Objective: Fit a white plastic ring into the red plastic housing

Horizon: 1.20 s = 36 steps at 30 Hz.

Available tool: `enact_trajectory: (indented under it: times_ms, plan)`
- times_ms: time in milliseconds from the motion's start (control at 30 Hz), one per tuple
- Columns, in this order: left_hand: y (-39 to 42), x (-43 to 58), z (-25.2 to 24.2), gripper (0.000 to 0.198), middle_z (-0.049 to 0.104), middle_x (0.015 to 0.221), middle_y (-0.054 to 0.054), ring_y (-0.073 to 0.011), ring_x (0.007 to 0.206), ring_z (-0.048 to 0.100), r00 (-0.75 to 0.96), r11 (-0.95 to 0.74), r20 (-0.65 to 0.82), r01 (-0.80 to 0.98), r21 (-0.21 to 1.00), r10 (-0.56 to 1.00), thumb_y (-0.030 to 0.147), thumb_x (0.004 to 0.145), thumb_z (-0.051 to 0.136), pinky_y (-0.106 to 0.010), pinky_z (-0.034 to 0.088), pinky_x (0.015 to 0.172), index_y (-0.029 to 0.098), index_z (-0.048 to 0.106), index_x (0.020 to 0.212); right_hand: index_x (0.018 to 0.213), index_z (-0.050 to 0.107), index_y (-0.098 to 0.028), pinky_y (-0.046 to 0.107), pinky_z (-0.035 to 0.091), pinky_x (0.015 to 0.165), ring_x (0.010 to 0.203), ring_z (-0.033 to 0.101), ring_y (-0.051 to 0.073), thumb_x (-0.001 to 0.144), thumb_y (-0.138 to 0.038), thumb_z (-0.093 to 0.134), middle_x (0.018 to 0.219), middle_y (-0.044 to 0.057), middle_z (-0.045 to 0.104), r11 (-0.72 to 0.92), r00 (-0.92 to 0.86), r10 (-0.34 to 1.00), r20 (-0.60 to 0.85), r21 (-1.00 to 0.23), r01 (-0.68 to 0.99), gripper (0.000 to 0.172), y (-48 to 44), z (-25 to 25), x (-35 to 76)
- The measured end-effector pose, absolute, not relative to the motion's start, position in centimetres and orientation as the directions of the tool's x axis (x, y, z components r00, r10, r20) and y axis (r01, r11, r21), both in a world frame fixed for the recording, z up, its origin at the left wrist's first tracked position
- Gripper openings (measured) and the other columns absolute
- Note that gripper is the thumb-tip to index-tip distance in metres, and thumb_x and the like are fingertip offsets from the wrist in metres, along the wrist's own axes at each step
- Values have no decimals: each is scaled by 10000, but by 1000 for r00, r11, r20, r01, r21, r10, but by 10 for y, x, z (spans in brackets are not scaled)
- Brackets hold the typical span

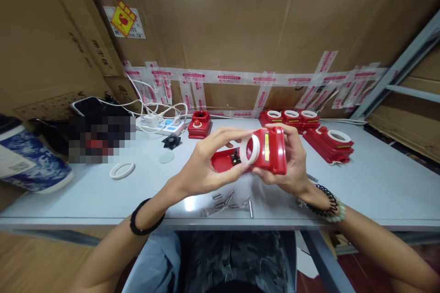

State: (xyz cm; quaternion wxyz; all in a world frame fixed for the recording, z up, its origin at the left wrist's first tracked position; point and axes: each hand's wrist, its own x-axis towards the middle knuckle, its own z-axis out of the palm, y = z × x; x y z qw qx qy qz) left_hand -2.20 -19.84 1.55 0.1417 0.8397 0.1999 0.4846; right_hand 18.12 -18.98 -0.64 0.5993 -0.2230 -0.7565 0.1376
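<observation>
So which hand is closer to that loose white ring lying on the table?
Left. The left hand is just right of the white ring; the right hand is farther right, holding the red housing.

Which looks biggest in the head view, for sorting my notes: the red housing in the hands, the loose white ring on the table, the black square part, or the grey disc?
1. red housing, though it is nearest the camera
2. loose white ring
3. black square part and grey disc: they look alike, so no ranking
</observation>
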Motion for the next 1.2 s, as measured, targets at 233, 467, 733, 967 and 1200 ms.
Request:
enact_trajectory:
  times_ms: [233,467,733,967,1200]
  plan:
    - [-196,-24,16,502,655,1214,-94,-214,1098,620,457,-898,773,241,369,440,215,769,715,-364,521,966,214,587,1255,1189,473,-258,330,579,811,936,657,190,558,-263,832,1063,33,623,853,-190,521,833,-499,152,726,-190,-6,180]
    - [-194,-29,17,466,640,1227,-107,-213,1120,624,559,-958,794,270,99,240,100,781,666,-358,541,951,214,586,1225,1104,527,-234,288,551,660,767,639,157,605,-333,797,946,12,656,753,-231,645,729,-657,27,576,-188,-5,182]
    - [-192,-29,12,469,559,1381,-112,-223,1348,456,686,-978,719,204,-40,114,24,889,532,-404,460,1079,226,512,1311,747,572,-202,349,532,628,600,580,169,832,-568,516,652,12,598,291,-449,832,325,-946,-146,380,-184,-6,185]
    - [-192,-21,8,641,559,1311,-144,-270,1231,539,491,-915,775,276,295,399,355,804,727,-446,501,1011,209,460,1369,793,582,-180,256,460,569,630,557,141,774,-532,639,695,8,607,297,-325,889,323,-946,-128,357,-187,-1,182]
    - [-192,-26,13,462,522,1399,-111,-232,1369,419,666,-964,698,191,183,264,68,899,550,-433,391,1129,227,513,1331,812,611,-171,295,498,670,698,598,160,791,-522,615,729,21,627,193,-382,889,253,-963,-189,352,-185,-1,180]
